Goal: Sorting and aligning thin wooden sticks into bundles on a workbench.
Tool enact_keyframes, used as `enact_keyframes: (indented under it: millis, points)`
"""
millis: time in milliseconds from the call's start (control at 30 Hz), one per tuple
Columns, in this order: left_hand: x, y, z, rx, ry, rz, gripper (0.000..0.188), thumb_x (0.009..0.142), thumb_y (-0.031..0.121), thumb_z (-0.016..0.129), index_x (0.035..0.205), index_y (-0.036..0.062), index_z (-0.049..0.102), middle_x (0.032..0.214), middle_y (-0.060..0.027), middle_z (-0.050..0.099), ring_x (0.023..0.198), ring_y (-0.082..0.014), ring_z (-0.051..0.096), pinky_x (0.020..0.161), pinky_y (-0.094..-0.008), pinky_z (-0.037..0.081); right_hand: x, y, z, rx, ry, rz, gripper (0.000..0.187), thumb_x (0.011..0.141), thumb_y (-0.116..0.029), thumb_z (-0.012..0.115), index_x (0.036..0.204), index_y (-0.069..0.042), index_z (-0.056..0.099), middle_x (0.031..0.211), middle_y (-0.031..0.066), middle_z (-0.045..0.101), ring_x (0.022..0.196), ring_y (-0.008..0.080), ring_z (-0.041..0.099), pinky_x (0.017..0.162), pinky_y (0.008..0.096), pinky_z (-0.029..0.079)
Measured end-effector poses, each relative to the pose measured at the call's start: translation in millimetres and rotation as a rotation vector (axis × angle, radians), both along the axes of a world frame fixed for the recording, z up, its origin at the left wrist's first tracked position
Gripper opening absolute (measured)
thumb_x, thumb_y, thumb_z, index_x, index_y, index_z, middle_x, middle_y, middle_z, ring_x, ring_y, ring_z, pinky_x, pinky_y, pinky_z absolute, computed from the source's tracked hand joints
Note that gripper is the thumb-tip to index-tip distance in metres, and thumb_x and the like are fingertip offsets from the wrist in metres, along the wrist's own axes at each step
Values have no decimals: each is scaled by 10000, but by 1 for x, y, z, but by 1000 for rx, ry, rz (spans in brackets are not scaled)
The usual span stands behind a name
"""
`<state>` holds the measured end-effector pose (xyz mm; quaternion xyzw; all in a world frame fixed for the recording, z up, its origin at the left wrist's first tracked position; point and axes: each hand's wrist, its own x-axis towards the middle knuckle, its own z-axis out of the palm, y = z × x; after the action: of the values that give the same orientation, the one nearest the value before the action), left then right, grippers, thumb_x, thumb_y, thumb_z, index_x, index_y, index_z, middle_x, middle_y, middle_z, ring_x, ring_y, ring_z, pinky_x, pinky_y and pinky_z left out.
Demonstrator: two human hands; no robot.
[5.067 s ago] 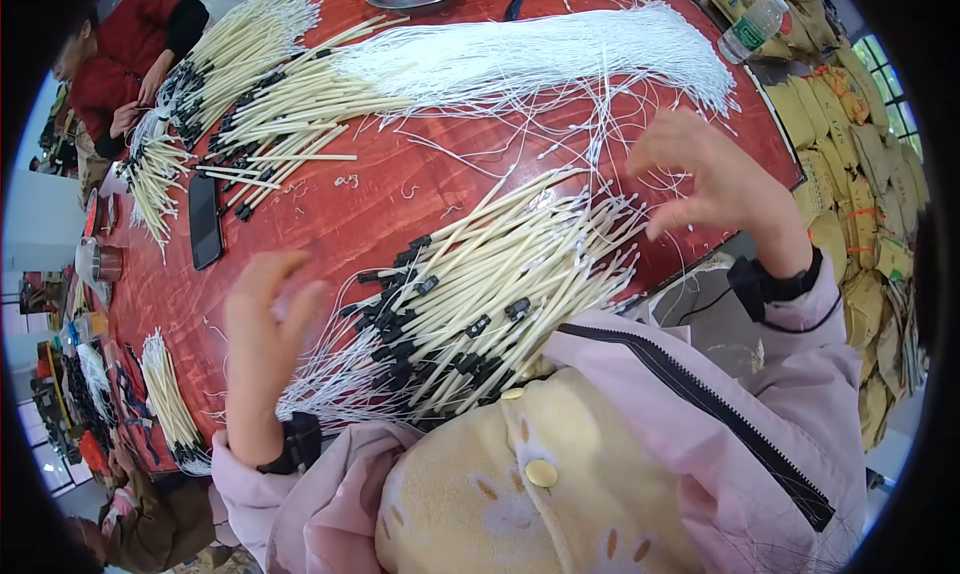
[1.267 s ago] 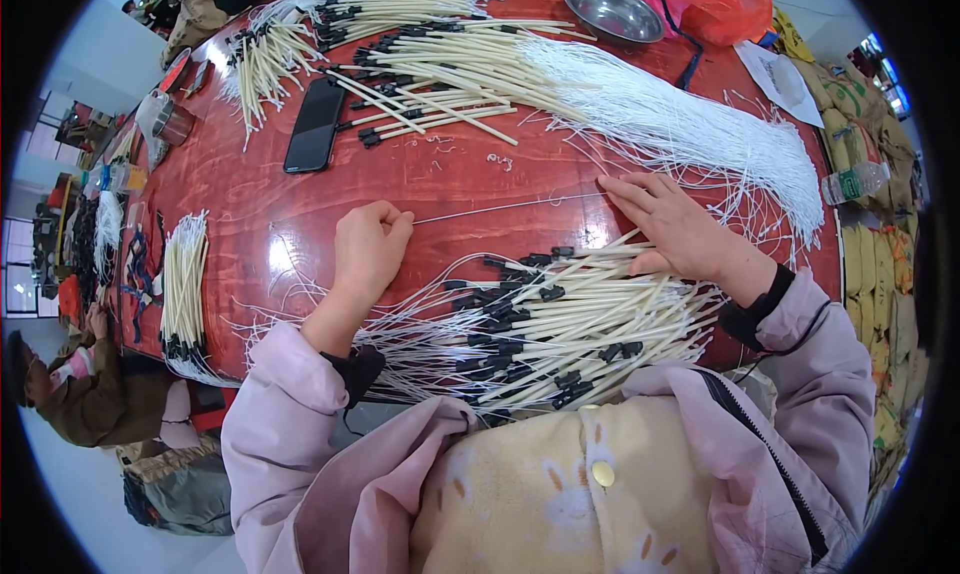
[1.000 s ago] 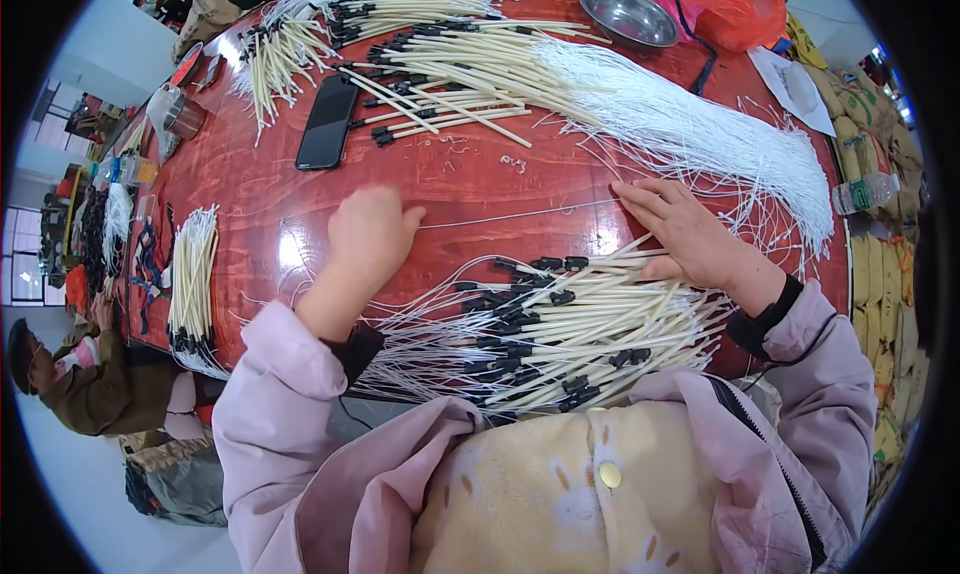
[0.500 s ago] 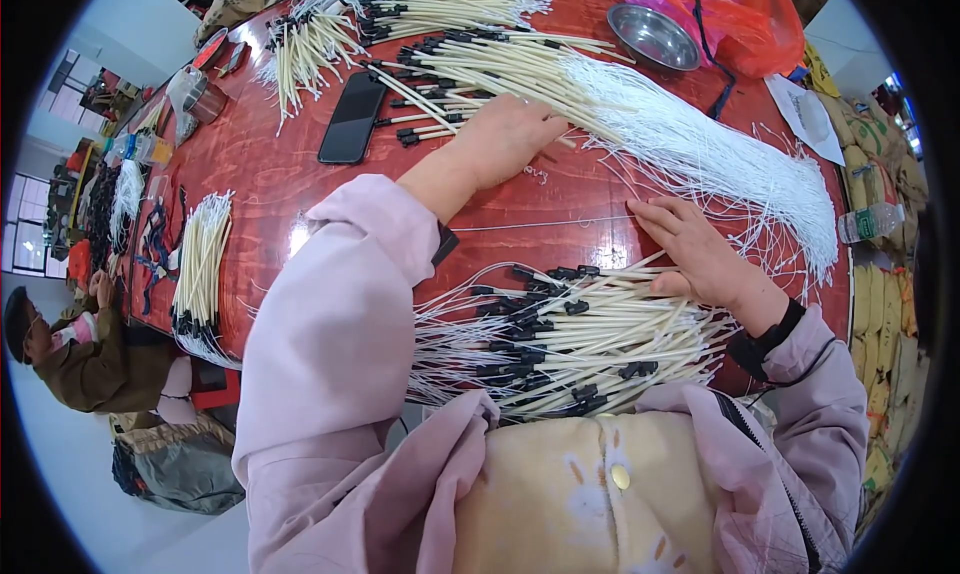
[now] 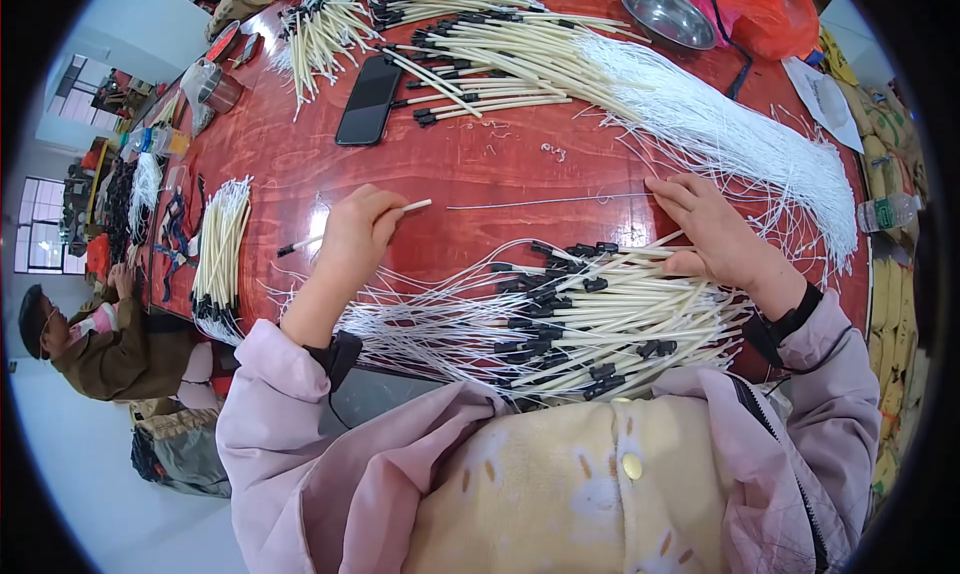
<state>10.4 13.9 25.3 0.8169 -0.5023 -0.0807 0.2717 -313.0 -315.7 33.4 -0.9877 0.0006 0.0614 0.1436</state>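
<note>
My left hand (image 5: 358,232) is closed in a pinch around a slim cream tube (image 5: 415,205) above the red tabletop. The tube's black end sticks out to the left of my hand. To its right lies a thin straight wire (image 5: 545,203), running across to my right hand (image 5: 712,232). My right fingers are stretched out, fingertips at the wire's right end, thumb apart from them. Close below that hand is a pile of cream tubes (image 5: 640,319) with black ends, their white strings (image 5: 420,324) trailing left.
Beyond my hands lies another bundle of tubes (image 5: 520,54) with long white strings (image 5: 740,124). Near it are a black phone (image 5: 368,102) and a steel bowl (image 5: 668,16). A smaller bundle (image 5: 222,244) lies left. Another person (image 5: 95,344) sits at the table's left.
My left hand has drawn back from the far bundle toward me and left, and now a single tube shows in it. My right hand has stayed by the wire.
</note>
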Motion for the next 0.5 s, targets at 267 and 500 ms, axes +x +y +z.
enact_keyframes:
  millis: [267, 500]
  points:
    - [-6, 2, -7, -28, -47, -41, 129, 880, 28, 672, 996, -13, 710, 869, -176, 659, 818, -376, 648, 715, -415, 503, 0, 2, -4, -36, -21, 18, 1110, 819, -790, 521, 1376, 169, 487, 1506, 237, 440, 1322, 417, 413, 1151, 484, 327]
    - [-9, -1, -9, -37, -34, -48, 134, 879, 29, 669, 996, -22, 710, 874, -180, 667, 821, -373, 655, 723, -408, 504, 2, 5, -4, -91, -19, 13, 1133, 808, -812, 501, 1378, 167, 483, 1500, 234, 438, 1297, 411, 422, 1140, 484, 337]
